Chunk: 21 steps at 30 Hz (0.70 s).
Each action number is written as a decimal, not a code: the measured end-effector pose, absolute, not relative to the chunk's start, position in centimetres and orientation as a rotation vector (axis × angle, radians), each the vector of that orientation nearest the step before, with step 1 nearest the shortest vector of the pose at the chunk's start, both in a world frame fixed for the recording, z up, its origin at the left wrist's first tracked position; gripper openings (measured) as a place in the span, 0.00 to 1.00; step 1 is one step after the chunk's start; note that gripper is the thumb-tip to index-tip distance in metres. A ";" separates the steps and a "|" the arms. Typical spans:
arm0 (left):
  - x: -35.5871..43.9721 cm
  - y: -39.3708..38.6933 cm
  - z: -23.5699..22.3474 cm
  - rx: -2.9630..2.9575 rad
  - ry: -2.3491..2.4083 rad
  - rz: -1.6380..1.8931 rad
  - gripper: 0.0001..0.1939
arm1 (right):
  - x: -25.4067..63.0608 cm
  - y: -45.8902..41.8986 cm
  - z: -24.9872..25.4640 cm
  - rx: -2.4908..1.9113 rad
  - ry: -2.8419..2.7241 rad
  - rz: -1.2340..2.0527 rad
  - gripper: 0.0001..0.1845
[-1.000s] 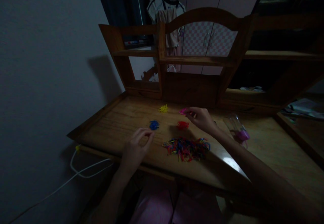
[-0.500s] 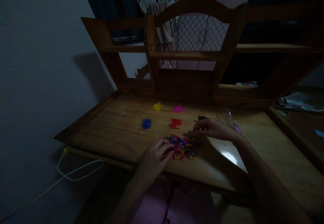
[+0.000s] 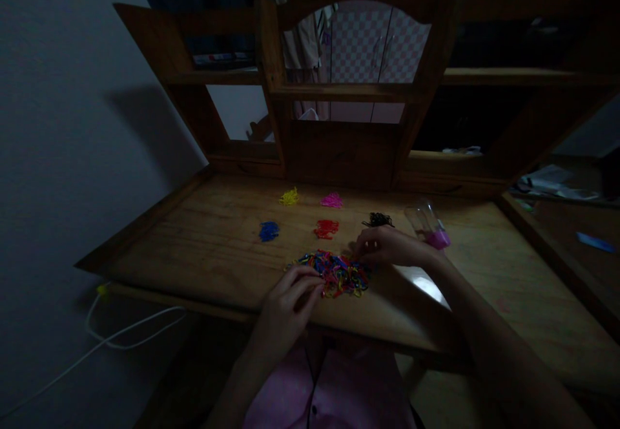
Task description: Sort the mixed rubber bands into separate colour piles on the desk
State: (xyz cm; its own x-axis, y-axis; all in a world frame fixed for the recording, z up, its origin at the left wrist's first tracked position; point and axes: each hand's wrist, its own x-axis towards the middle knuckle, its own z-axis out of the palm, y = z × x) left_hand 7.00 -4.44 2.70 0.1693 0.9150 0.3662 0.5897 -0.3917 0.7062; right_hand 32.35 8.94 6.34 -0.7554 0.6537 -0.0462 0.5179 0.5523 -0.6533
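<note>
Piles of thin single-coloured strands (image 3: 327, 229) are separated, while a tangled multicoloured heap (image 3: 343, 275) is left mixed, flanked by narrowly curled hands (image 3: 288, 301) (image 3: 387, 245), any grip indiscernible.

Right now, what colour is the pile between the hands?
The pile is multicoloured, best seen in head view.

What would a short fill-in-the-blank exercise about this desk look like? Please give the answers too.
1. Directly left of the red pile lies the ____ pile.
2. Directly left of the pink pile lies the ____ pile.
3. The hand nearer to the black pile is the person's ____ one.
4. Of all the piles, the left hand is nearest to the ____ one.

Missing words: blue; yellow; right; mixed-colour.
</note>
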 end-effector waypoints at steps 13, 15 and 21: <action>6.8 -4.4 2.8 2.006 1.427 1.099 0.09 | 32.0 8.7 6.7 -1.007 -2.573 0.961 0.06; 6.8 -4.4 2.8 2.000 1.427 1.099 0.09 | 32.4 9.0 6.9 -0.990 -2.504 1.036 0.08; 7.0 -4.1 2.9 1.980 1.410 1.155 0.08 | 32.4 9.5 7.1 -0.988 -2.132 1.396 0.14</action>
State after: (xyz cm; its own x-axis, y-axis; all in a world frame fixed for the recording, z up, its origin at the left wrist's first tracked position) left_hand 6.99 -4.14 2.90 0.1284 0.9192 0.3722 0.5459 -0.3788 0.7473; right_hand 32.39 9.45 7.12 -0.6672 0.7435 -0.0446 0.3380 0.2488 -0.9076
